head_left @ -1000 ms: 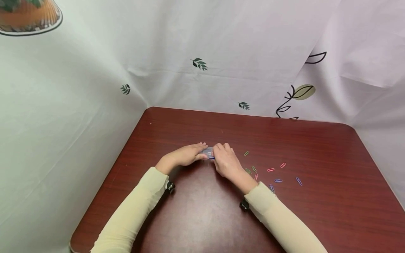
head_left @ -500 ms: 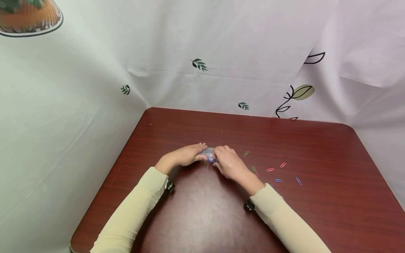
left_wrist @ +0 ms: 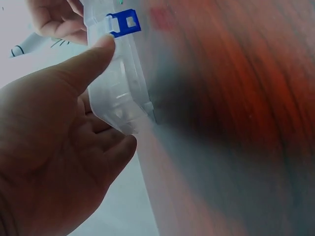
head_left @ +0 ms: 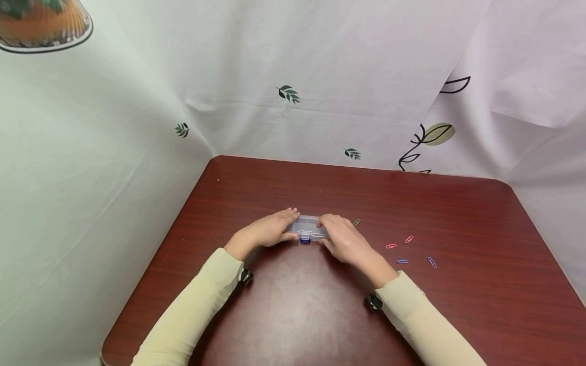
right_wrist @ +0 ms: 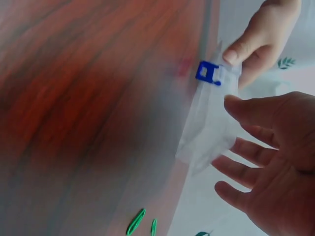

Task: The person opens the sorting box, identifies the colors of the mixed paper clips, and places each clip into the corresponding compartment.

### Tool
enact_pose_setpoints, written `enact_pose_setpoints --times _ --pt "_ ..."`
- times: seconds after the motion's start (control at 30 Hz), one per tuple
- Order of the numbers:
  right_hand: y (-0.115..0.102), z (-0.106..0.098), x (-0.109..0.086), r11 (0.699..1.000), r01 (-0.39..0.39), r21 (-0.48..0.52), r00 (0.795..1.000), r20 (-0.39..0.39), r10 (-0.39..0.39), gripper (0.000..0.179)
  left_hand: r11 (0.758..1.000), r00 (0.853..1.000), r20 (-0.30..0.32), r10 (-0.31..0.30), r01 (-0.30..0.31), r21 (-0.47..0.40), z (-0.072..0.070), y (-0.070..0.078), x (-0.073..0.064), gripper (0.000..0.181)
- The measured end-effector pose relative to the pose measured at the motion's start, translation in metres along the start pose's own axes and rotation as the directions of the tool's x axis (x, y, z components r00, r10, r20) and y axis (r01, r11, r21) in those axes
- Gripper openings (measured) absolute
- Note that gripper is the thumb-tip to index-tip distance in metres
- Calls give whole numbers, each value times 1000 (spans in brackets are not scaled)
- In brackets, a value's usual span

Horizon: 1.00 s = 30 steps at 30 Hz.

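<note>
A small clear plastic box [head_left: 308,224] lies on the table between my hands, its blue latch [head_left: 305,240] sticking out from the front side. My left hand [head_left: 270,229] grips the left end, thumb along the front and fingers round the back. At the other end, my right hand [head_left: 344,238] holds the box with its thumb at the front and its fingers at the far side. In the left wrist view the left thumb presses the box wall right beside the latch [left_wrist: 127,23]. The right wrist view has the right thumb close to the latch too [right_wrist: 208,73].
Several paper clips are scattered right of the box: a green clip [head_left: 356,222], a pink clip [head_left: 391,246] and a blue clip [head_left: 432,262] among them. The brown table [head_left: 274,315] ends at a white patterned cloth [head_left: 320,122] behind and at the left.
My right hand has slid right to the box's end, uncovering more of the box and the latch. The latch now sticks out towards me. My left hand has barely moved.
</note>
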State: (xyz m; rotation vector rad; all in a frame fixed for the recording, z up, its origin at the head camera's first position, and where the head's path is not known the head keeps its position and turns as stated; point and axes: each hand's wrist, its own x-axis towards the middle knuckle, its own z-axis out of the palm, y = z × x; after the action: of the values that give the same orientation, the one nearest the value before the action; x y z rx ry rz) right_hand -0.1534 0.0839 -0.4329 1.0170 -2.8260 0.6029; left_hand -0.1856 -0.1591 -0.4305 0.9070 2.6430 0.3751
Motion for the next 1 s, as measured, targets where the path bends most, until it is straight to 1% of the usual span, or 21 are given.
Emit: enact_pose_setpoints --times 0.17,0.3,0.53,0.77,0.87,1.0 --pt "6 -1 -3 1000 -9 -15 999 50 10 40 998 1000 -14 -23 24 54 3 4 0 73" --pt "9 0 -4 999 -3 -32 996 85 6 42 997 999 -28 -29 31 75 5 4 -1 73" --pt "13 -1 -5 1000 28 -14 998 63 -27 38 996 999 -36 -35 38 75 6 4 0 74" --pt "14 -1 -1 999 28 -17 998 52 -27 36 995 995 -84 -58 64 78 6 4 2 72" --pt "15 0 1 999 29 -27 998 57 -28 39 992 992 -100 -80 89 90 7 5 3 72" --pt "16 0 1 999 29 -40 997 78 -26 47 987 988 -119 -102 115 108 9 8 1 72"
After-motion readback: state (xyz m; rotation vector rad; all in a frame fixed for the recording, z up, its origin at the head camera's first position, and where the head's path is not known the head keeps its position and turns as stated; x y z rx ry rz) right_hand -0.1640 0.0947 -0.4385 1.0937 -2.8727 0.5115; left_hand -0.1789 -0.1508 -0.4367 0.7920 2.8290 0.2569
